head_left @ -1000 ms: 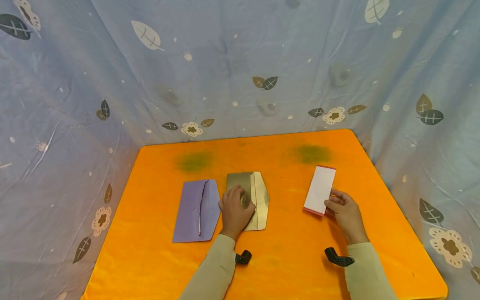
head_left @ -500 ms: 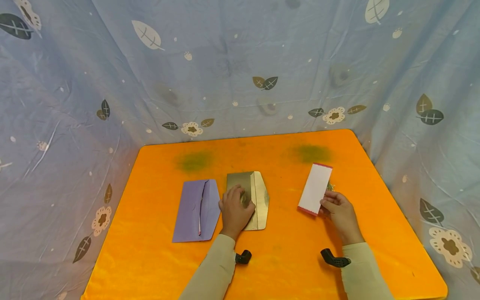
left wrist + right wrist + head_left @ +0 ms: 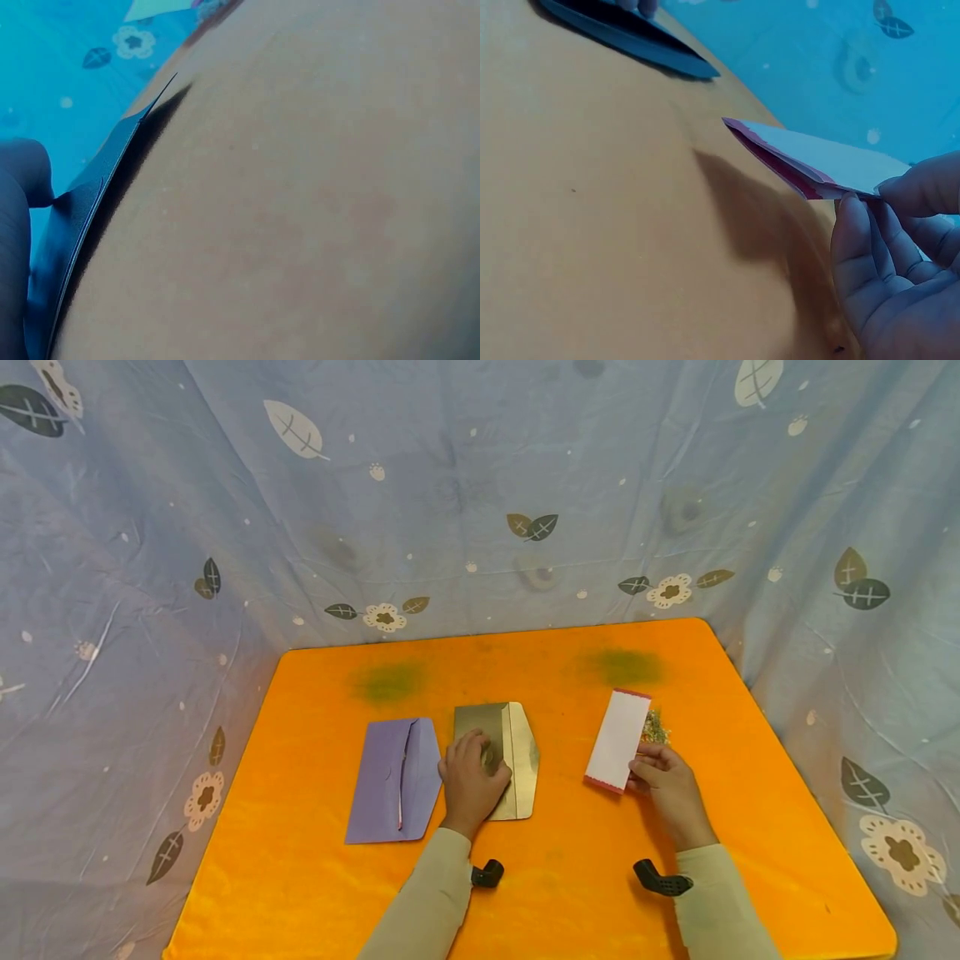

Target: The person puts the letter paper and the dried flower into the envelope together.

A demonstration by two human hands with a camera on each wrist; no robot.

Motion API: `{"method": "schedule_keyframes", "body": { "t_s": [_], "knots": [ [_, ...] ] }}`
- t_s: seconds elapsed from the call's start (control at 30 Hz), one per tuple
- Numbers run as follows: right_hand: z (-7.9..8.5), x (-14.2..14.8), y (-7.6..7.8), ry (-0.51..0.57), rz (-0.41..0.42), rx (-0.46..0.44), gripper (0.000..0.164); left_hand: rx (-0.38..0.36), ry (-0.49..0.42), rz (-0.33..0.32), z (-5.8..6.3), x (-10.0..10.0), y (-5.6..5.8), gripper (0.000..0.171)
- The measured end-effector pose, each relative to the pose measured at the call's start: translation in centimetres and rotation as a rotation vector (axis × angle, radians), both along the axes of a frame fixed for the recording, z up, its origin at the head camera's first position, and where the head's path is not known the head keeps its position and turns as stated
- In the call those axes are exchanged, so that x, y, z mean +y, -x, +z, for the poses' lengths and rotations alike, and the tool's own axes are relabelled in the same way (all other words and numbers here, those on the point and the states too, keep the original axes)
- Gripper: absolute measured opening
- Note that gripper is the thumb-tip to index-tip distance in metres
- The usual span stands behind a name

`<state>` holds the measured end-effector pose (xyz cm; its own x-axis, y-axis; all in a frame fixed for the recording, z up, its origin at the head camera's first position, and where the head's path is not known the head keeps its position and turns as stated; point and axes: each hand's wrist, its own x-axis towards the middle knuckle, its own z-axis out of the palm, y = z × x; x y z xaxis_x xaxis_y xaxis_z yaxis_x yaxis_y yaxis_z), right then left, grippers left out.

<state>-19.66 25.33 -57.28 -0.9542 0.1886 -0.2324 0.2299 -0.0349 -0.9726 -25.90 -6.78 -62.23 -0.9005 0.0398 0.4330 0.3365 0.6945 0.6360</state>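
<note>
My left hand (image 3: 472, 781) lies over a gold envelope (image 3: 522, 768) with its flap open to the right, fingers bent and gripping it near the mouth. In the left wrist view, one long edge of the envelope (image 3: 97, 199) stands slightly off the table. My right hand (image 3: 673, 793) pinches the right edge of a folded card (image 3: 618, 739), white with red scalloped ends, thumb on top and fingers beneath. The right wrist view shows the card (image 3: 825, 154) held above the table, its layers a little apart. Small dried-looking flowers (image 3: 655, 727) stick out past its right edge.
A purple envelope (image 3: 375, 785), flap open and mouth gaping with a thin light edge inside, lies left of the gold one. Orange cloth covers the table (image 3: 570, 877). Patterned blue-grey curtains (image 3: 450, 485) surround its back and sides.
My right hand has carried the card leftward, toward the gold envelope. More of the dried flowers shows beside the card. My left hand and both envelopes have stayed put.
</note>
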Motion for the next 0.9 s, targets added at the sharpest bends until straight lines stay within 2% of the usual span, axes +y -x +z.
{"method": "schedule_keyframes", "body": {
  "t_s": [0.27, 0.9],
  "knots": [
    [-0.3, -0.9, 0.2, 0.033, 0.029, -0.005, 0.043, -0.027, 0.002, 0.002, 0.0, 0.1, 0.0, 0.041],
    [-0.6, -3.3, 0.7, 0.073, 0.047, -0.004, 0.036, -0.025, 0.006, 0.002, 0.3, 0.1, -0.2, 0.041]
  ]
}}
